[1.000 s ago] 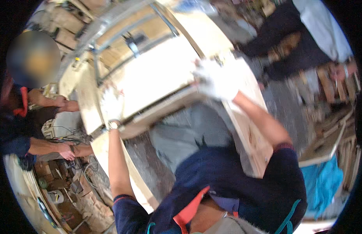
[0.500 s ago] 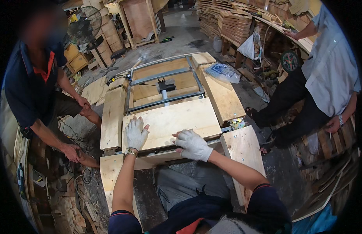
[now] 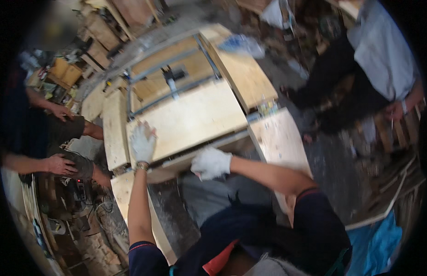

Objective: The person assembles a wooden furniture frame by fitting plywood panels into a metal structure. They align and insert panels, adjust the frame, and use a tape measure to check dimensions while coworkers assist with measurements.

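Observation:
My left hand (image 3: 143, 141), in a white glove, lies flat with its fingers stretched out on the near left corner of a pale wooden panel (image 3: 190, 119). My right hand (image 3: 211, 163), also gloved, is curled just in front of the front board (image 3: 173, 168), below the panel's near edge. Whatever its fingers hold, if anything, is hidden. Behind the panel, a grey metal frame (image 3: 163, 59) carries a black motor-like unit (image 3: 175, 73) over a plywood base. Long wooden side boxes (image 3: 116, 131) flank the panel.
A person (image 3: 20, 119) leans at the left, hands by the knees. Another person (image 3: 383, 55) in a light blue shirt is at the right. A clear plastic bag (image 3: 243, 45) lies on the right side box (image 3: 243, 76). Two wooden arms (image 3: 282, 138) extend on both sides of me.
My view has tilted and shifted. My right hand has come off the panel's top, down toward me, and its fingers have curled. My left hand stays flat on the panel.

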`<state>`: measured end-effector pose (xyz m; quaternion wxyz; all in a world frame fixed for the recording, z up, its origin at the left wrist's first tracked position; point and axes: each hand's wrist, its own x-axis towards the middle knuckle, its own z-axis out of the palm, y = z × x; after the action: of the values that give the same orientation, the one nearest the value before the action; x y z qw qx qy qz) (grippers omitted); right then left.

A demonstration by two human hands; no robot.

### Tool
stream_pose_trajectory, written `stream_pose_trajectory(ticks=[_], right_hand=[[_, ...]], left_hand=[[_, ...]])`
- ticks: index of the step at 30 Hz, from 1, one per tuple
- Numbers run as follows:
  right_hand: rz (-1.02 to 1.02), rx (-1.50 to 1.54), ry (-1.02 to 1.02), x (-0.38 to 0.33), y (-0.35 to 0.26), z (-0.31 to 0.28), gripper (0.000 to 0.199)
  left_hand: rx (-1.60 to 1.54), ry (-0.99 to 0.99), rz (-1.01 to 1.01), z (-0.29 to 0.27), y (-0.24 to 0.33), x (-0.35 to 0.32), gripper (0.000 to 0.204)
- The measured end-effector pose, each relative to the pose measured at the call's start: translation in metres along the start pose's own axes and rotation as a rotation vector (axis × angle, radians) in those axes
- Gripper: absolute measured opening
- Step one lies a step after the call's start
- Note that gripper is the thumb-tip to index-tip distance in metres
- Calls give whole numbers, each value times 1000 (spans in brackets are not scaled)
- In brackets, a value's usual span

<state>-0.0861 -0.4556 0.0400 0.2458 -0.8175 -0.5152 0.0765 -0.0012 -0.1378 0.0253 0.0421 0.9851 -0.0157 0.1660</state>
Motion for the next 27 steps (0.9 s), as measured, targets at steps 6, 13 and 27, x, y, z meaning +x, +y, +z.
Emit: stream_pose_trajectory(ticks=[6, 13, 27], right_hand=[[6, -7, -266, -1, 24, 23, 28], [187, 13, -399, 2, 31, 26, 36], [290, 188, -442, 1, 29, 12, 26]], left_hand=[[11, 10, 126, -10, 7, 5, 57], [-55, 14, 185, -10, 0, 7, 53], [-17, -97, 281, -18, 0, 8, 57]])
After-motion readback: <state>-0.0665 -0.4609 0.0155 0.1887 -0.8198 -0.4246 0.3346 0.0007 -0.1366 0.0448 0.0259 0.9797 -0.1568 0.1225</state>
